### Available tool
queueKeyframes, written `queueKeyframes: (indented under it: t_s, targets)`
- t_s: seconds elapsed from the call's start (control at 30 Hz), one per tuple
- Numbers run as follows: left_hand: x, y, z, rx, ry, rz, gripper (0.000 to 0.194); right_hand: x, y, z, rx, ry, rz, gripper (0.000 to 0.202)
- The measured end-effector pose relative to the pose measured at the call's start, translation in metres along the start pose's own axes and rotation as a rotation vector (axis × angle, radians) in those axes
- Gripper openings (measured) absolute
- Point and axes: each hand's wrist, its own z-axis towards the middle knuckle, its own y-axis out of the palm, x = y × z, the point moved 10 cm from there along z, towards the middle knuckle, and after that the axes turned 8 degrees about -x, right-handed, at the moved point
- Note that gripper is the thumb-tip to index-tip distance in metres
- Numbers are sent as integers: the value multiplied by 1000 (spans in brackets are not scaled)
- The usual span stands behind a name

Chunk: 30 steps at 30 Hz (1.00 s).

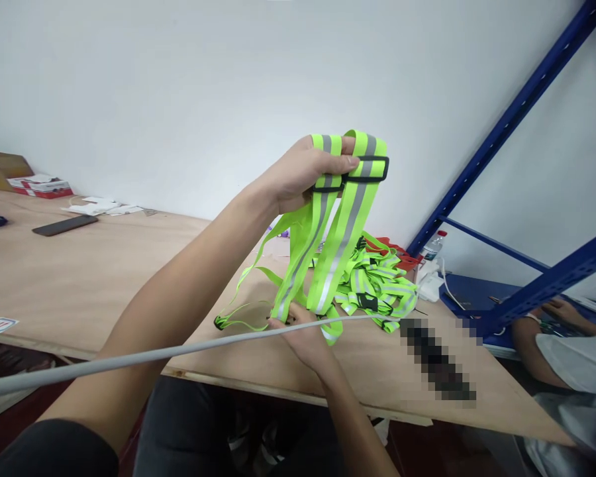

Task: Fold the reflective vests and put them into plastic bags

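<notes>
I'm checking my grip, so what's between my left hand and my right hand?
In the head view, two neon-yellow reflective straps run between the raised left hand and lower right hand, with black slider buckles near the left.

My desk's (79, 278) bare wood. On R, grn strap pile (377, 285) w/ red fabric (395, 250) behind. On L, blk slab (65, 225), wht papers (99, 207) nr it, red/wht box (42, 187) & cardboard box (2, 171) at back, sticker (0, 324) nr front edge.
</notes>
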Motion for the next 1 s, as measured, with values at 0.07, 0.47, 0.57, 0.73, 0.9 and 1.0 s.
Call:
queueKeyframes:
  t_s: [0.07, 0.47, 0.57, 0.73, 0.9, 1.0]
  targets:
    - [5, -2, 0, 9, 33, -2, 22, -6, 7, -4, -25, -50, -68, 21]
    - [-10, -11, 8, 30, -10, -73, 19, -29, 11, -33, 35, -271, -59, 14]
    - [-7, -10, 11, -12, 4, -147, 18, -7, 3, -36, 148, -157, 114, 8]
    - [-3, -7, 13, -67, 44, -192, 20, 9, 2, -46, 208, -74, 225, 7]
    - [-5, -6, 13, -16, 30, -278, 23, 11, 2, -55, 163, -72, 297, 12]
    - [-17, -13, 9, 145, -19, -374, 29, 14, 2, -56, 129, -54, 331, 13]
